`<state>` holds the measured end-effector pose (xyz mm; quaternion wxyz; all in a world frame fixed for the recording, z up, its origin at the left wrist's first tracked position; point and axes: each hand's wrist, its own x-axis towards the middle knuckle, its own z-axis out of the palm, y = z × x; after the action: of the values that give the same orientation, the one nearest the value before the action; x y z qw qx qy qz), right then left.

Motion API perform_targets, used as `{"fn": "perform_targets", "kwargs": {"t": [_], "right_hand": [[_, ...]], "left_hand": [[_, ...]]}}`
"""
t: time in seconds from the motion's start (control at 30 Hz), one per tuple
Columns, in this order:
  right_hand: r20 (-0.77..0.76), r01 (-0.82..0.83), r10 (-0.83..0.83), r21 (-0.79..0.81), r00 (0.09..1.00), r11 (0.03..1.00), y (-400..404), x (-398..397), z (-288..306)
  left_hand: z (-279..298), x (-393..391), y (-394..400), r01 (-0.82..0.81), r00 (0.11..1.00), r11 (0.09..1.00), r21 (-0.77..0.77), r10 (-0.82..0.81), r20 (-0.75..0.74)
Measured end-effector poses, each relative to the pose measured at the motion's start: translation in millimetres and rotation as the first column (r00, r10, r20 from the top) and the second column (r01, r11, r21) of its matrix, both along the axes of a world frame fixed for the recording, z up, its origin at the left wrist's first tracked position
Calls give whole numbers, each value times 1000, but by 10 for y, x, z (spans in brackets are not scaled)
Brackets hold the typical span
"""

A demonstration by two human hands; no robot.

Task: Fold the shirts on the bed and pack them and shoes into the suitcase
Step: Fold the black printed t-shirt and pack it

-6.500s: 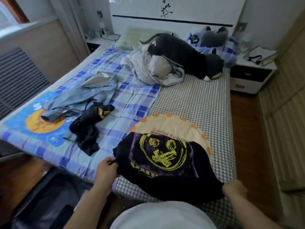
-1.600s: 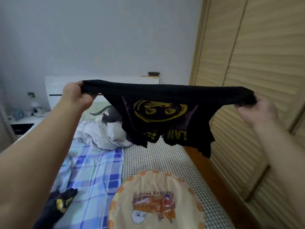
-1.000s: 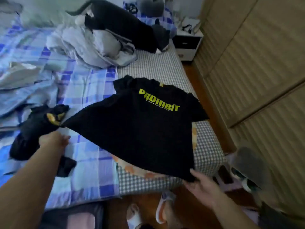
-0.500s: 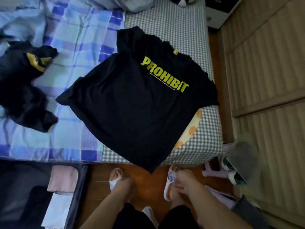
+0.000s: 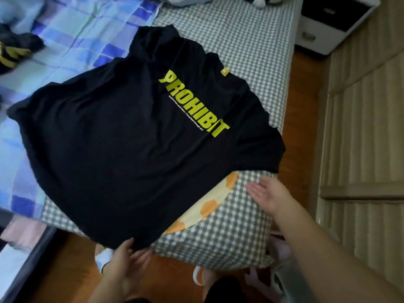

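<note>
Black cotton T-shirt with yellow "PROHIBIT" lettering [image 5: 131, 136] lies spread flat, print side up, across the foot of the grey-and-white checked bed [image 5: 247, 55]. The collar end points away from the person; the hem hangs slightly over the bed's near edge.

A cream cushion with orange patches [image 5: 209, 206] shows from under the shirt's right side. A crumpled black-and-yellow garment [image 5: 13, 51] lies well to the shirt's left on the blue plaid sheet [image 5: 72, 36].

Left hand [image 5: 126, 261] sits at the shirt's hem corner, fingers extended and touching the fabric edge; no closed grasp is visible. Right hand [image 5: 265, 194] is flat and splayed on the checked cover just beside the shirt's right edge, clear of the cloth. The hands are apart.

Handling, judged: light, limp knit with no stiffness. It will sag and crease wherever unsupported, and slide easily on the cover. Best taken by pinching the hem corner and the shoulder on one side, so the side panel folds inward evenly. The overhanging hem could drag the shirt off the bed.

Dark open suitcase [image 5: 24, 256] with pale folded items stands on the floor left of the shirt.
</note>
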<state>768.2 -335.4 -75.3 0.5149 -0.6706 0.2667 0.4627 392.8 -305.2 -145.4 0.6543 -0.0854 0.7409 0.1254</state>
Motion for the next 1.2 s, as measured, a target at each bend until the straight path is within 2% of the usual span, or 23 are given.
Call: {"fn": "perform_targets", "kwargs": {"t": [0.07, 0.1, 0.2, 0.37, 0.47, 0.53, 0.67, 0.8, 0.9, 0.97, 1.03, 1.07, 1.13, 1.2], "right_hand": [[-67, 181, -176, 82, 982, 980, 130, 304, -202], [-95, 263, -253, 107, 963, 959, 193, 421, -279], [-115, 358, -343, 153, 932, 921, 327, 564, -435], [-75, 356, -351, 300, 934, 885, -16, 472, -250], [-61, 342, -337, 219, 940, 914, -442, 259, -142], [-74, 336, -328, 168, 942, 927, -587, 138, -174], [-70, 333, -326, 244, 943, 911, -502, 196, -214], [-94, 375, -366, 106, 926, 921, -498, 405, -454], [-59, 194, -195, -26, 979, 981, -629, 394, -446], [10, 29, -27, -181, 1000, 983, -752, 387, -425], [162, -67, 125, -323, 979, 944, -846, 466, -397], [252, -96, 199, -369, 947, 924, -854, 548, -383], [341, -249, 403, -415, 849, 875, -798, 777, -360], [367, -452, 614, -439, 699, 777, -662, 1035, -367]], "left_hand": [[-166, 172, -50, -300, 954, 953, 29, 300, -2], [-205, 228, -73, -396, 918, 917, 49, 397, -12], [-311, 288, -105, -558, 828, 824, 96, 561, -2], [-160, 299, -99, -636, 763, 734, 238, 645, 50], [-59, 193, -211, -681, 718, 683, 262, 694, 58], [-55, 100, -290, -682, 718, 683, 262, 693, 61], [-60, -22, -348, -634, 763, 722, 278, 643, 69], [-23, -29, -366, -605, 783, 745, 279, 620, 42], [87, 77, -443, -526, 827, 825, 204, 553, -104], [213, 327, -572, -371, 912, 918, 141, 389, -134], [344, 760, -650, -140, 990, 983, 119, 143, -14], [419, 1014, -671, -26, 996, 991, 132, 14, 92], [588, 1551, -637, 114, 943, 977, 179, -163, 290], [682, 2077, -519, 207, 882, 936, 286, -305, 360]]}}
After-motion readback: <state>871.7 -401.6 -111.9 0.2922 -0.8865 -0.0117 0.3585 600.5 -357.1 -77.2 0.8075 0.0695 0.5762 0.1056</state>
